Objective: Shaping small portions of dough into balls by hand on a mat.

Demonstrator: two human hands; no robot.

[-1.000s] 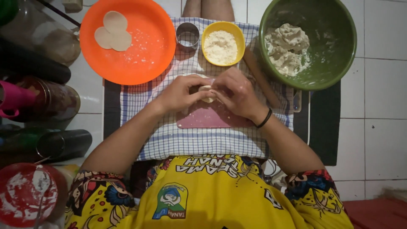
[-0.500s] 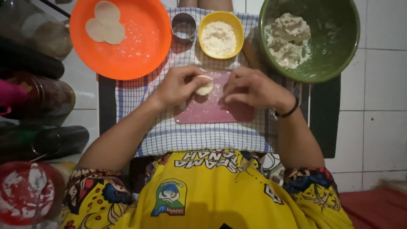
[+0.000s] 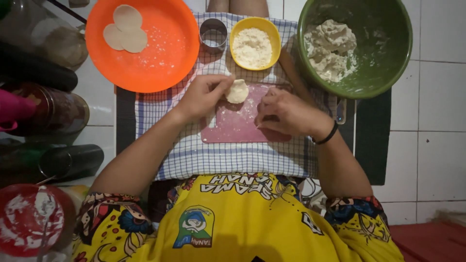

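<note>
So far three flat dough rounds (image 3: 125, 28) have been laid on the orange plate (image 3: 165, 63), while plenty of raw dough (image 3: 331, 48) is left in the green bowl (image 3: 388, 63), so it's judged to be early going. A small dough piece (image 3: 237, 91) is pinched at the fingertips of the left hand (image 3: 204, 97), just over the top edge of the pink board (image 3: 238, 127). The right hand (image 3: 286, 114) is curled loosely on the board, just beside the piece; nothing can be seen held in it. Flour is kept in the yellow bowl (image 3: 253, 25), next to a metal ring cutter (image 3: 213, 35).
</note>
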